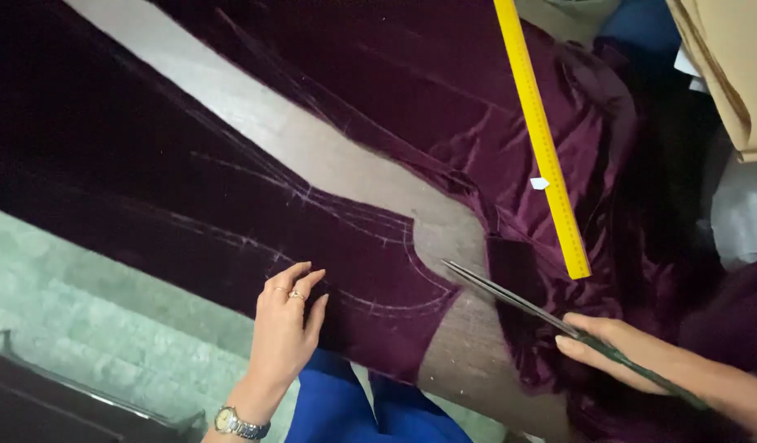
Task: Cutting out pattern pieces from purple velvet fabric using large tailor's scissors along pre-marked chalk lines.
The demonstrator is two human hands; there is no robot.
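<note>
Pale green floor shows at lower left, beside a brown worktop that runs diagonally through the head view and is largely covered by dark purple velvet cloth marked with white chalk lines. One piece of the cloth lies along the near edge, a second, more crumpled piece across the far side and right. A long yellow ruler rests on that far piece, slanting from the top edge down to the middle, with a small white bit of chalk just beside it.

The left hand reaches up from the bottom, wrist wearing a watch, palm down and fingers spread flat on the near cloth close to its cut end; it grips nothing. The right hand comes in from the right, forearm low, fingers closed round the handles of long scissors. Their blades point up-left over the bare worktop, tip near the cut edge, nearly together.
</note>
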